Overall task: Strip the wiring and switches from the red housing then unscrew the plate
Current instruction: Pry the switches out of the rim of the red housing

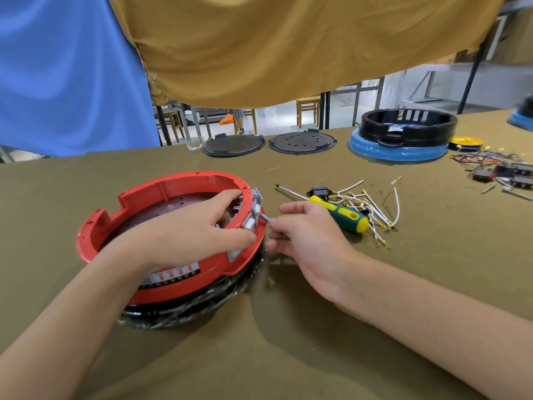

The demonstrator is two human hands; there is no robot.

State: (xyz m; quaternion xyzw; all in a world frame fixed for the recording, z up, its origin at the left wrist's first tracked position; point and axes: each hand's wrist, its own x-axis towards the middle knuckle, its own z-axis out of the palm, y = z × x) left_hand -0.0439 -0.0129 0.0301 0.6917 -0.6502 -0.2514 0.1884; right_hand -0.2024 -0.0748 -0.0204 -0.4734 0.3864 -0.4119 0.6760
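Observation:
The round red housing lies upside down on a black base at the table's front left. A dark plate with small holes sits inside it. Grey switches are set in its right wall. My left hand reaches into the housing, fingers curled behind the switches and thumb on the outer rim. My right hand pinches the small grey lever that sticks out of one switch. A bundle of white wires with brass terminals and a black socket lie loose to the right.
A green and yellow screwdriver lies beside my right hand. Two dark round plates rest at the far edge. A black ring on a blue base stands at the back right, with more wires and switches beyond it.

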